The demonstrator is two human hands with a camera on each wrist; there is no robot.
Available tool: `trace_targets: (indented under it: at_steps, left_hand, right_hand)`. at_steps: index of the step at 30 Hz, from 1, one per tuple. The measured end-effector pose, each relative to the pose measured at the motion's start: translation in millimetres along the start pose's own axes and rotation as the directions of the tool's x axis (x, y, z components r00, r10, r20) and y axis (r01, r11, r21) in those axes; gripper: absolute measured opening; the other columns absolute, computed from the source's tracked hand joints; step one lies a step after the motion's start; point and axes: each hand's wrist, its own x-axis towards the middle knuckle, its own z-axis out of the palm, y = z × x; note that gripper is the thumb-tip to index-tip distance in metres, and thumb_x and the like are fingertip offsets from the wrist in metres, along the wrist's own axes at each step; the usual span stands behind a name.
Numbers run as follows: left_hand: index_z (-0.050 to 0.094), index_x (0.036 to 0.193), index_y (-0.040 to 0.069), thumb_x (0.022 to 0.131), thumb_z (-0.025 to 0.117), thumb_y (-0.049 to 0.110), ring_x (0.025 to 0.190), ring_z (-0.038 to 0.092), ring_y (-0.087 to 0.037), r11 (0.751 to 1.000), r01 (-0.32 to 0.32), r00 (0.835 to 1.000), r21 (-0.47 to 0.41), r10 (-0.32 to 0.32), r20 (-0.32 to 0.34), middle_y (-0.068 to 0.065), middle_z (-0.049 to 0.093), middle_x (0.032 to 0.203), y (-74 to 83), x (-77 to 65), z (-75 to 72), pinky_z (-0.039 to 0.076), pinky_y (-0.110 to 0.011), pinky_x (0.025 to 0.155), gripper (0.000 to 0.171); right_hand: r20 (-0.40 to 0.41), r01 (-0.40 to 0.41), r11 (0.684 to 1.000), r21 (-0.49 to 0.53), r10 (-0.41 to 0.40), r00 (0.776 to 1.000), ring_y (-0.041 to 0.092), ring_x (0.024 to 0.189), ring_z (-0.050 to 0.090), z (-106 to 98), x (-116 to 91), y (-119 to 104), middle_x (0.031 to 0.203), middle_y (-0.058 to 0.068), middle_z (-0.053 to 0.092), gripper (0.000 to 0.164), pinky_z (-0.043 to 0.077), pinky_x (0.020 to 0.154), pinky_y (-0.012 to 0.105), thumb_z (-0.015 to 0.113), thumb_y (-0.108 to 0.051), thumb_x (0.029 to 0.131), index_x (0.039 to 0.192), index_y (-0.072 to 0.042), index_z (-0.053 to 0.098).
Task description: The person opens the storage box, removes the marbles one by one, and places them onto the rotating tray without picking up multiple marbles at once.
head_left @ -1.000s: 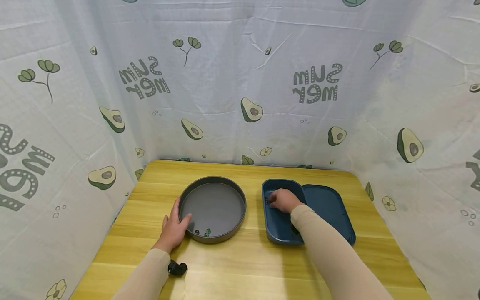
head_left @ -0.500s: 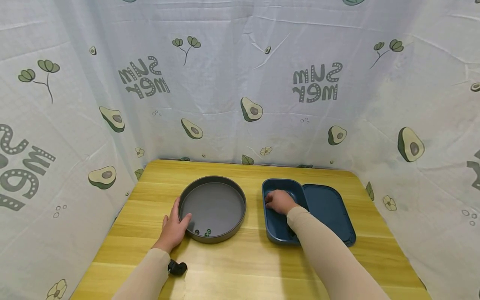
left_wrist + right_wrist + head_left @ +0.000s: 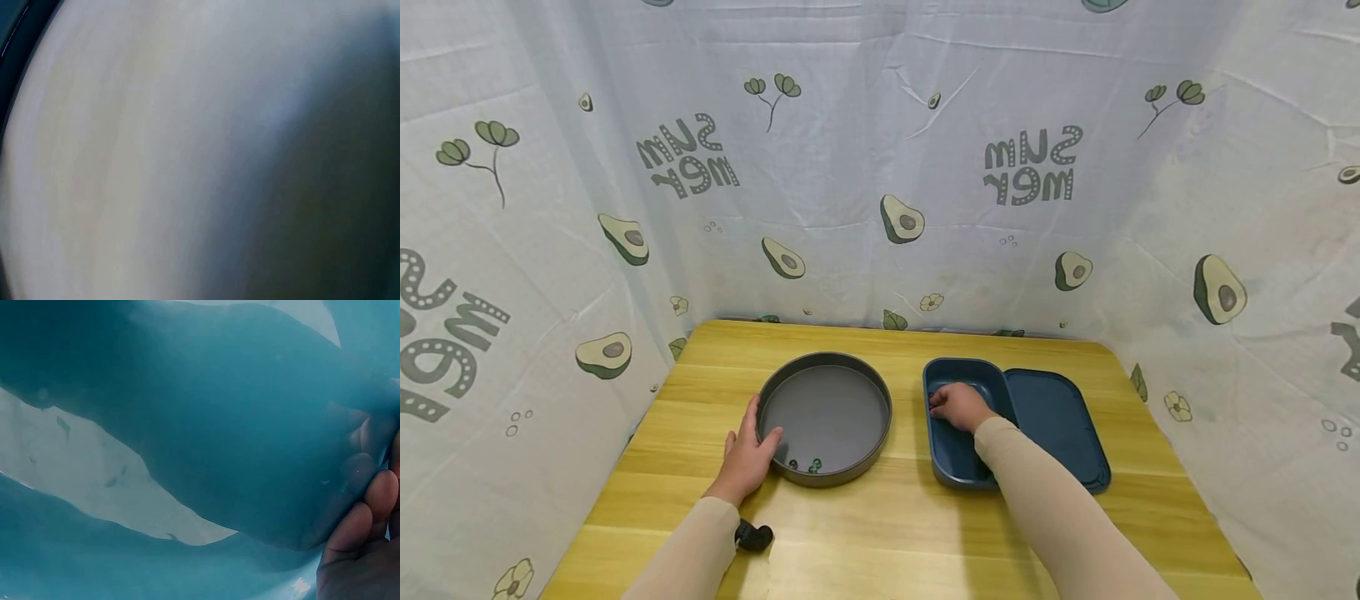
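At the left, my left hand (image 3: 748, 455) holds the near-left rim of a round grey pan (image 3: 831, 477), thumb over the edge and fingers along the outside. Several small dark and green beads (image 3: 816, 466) lie at the pan's near side. My right hand (image 3: 962, 407) reaches into a blue rectangular box (image 3: 952, 454), fingertips bent against its left wall. A small dark bead (image 3: 932, 396) shows by those fingertips; whether they pinch it is hidden. In the right wrist view, curled fingers (image 3: 351, 532) touch the box's glossy blue inside. The left wrist view is blurred.
A blue lid (image 3: 1060, 425) lies against the right side of the box. All stands on a wooden table (image 3: 880, 533), with a printed curtain (image 3: 835, 183) behind and at both sides. A black device (image 3: 753, 537) sits at the left wrist.
My right hand has shifted slightly left inside the box, its fingertips now covering most of the dark beads seen by the wall. The left hand and pan have stayed still.
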Motion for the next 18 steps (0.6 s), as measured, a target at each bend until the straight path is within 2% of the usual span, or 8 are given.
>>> trace_targets:
  at_steps: [6,18]
  left_hand:
    - [-0.001,0.171,0.018,0.112,0.050,0.036,0.159,0.024,-0.048,1.000,-0.001,1.000,0.008,0.001,-0.008,-0.020,0.012,0.177,5.1,-3.0,-0.9,-0.012,-0.064,0.130,0.080]
    - [0.001,0.171,0.018,0.112,0.051,0.034,0.158,0.024,-0.050,1.000,0.002,1.000,-0.007,-0.002,-0.012,-0.020,0.012,0.177,4.8,-3.9,-0.7,-0.011,-0.066,0.129,0.080]
  right_hand:
    - [-0.002,-0.030,0.999,0.029,0.030,1.000,0.028,0.107,0.072,1.1,-1.4,1.0,0.111,0.008,0.080,0.017,0.059,0.097,0.048,0.079,-0.014,0.094,0.110,-0.007,0.082]
    - [-0.031,-0.029,0.999,0.022,0.030,0.999,0.027,0.104,0.072,2.8,-3.1,-1.1,0.108,0.008,0.080,0.018,0.059,0.097,0.048,0.080,-0.015,0.093,0.109,-0.007,0.082]
